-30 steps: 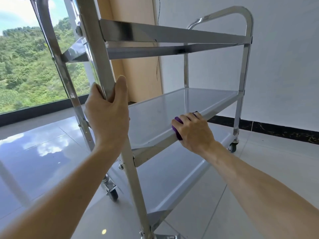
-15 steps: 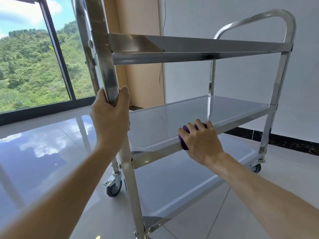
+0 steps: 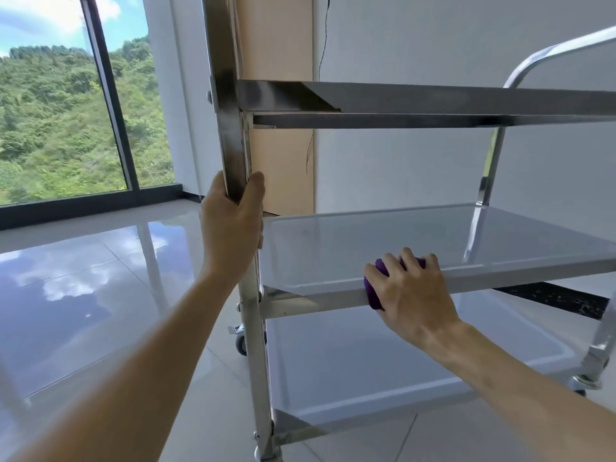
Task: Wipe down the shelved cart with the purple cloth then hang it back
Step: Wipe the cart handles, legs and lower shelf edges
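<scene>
**Wiping under way at the middle shelf's front edge**

The right hand curls over the purple cloth, pressing it against the middle shelf rim of the steel cart. The left hand is wrapped around the front post. By my judgement wiping is mid-course and hanging the cloth remains. All visible shelves, including the bottom shelf, hold nothing

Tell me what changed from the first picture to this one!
The right hand slid the purple cloth a little along the front edge of the middle shelf, away from the post. The view also swung right, so less window shows. Nothing was picked up or let go: the left hand still grips the cart's upright post, and the cloth stays pressed on that edge.
</scene>
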Available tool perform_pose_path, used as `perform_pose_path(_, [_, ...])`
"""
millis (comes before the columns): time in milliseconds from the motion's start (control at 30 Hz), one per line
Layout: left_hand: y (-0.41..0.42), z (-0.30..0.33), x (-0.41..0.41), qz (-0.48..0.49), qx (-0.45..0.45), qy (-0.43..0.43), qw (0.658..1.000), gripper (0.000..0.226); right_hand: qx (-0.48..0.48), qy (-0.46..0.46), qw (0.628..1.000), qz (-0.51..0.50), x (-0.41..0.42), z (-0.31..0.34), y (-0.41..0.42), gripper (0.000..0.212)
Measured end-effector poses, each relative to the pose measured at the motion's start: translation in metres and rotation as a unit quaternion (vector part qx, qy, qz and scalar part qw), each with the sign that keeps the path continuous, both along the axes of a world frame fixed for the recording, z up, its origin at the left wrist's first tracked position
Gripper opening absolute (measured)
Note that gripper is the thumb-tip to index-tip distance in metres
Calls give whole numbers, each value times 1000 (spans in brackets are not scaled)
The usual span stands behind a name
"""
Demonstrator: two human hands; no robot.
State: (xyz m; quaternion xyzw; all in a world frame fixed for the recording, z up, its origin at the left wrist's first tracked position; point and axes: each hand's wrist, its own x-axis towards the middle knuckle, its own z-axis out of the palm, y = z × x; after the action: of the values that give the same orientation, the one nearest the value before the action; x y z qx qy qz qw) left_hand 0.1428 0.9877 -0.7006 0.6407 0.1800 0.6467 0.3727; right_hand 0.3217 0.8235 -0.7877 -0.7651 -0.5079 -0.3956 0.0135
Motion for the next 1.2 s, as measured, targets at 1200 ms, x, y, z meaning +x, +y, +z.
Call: perform_pose_path(1200, [20, 186, 58, -10, 130, 114, 985, 68, 51, -48, 997, 22, -13, 239, 28, 68])
